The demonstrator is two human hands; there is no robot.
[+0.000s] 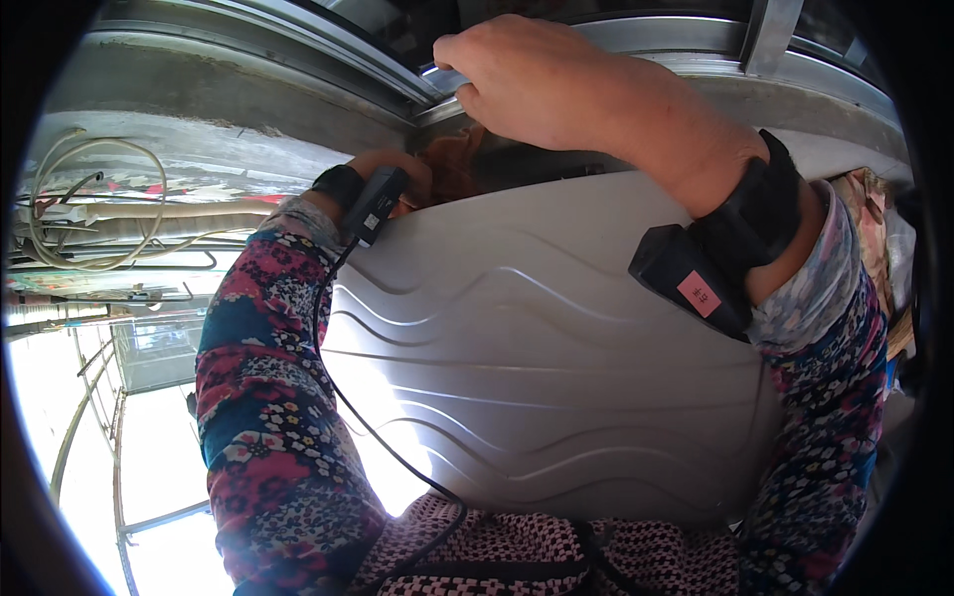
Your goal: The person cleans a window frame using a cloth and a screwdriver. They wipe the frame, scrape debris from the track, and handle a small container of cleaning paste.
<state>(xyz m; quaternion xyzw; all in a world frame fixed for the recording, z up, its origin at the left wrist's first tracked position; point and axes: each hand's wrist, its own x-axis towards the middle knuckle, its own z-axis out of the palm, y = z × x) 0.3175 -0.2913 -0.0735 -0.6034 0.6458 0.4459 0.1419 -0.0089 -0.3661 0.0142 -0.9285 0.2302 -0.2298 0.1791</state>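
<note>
A pale panel with raised wavy lines lies between my forearms and reaches to my waist. Past its far left edge, my left hand rests against an orange-brown cloth; its fingers are mostly hidden by the wrist device, so its grip does not show. My right hand is raised over the far edge beside the metal window frame, its fingers curled and partly hidden from view. Nothing can be made out in it. Black devices are strapped to both wrists.
At left, a coiled pale cable hangs by several pipes and rods along a wall. A concrete ledge runs beneath the window track. Bundled cloth and plastic stand at the right. A black cord runs from the left wrist device to my waist.
</note>
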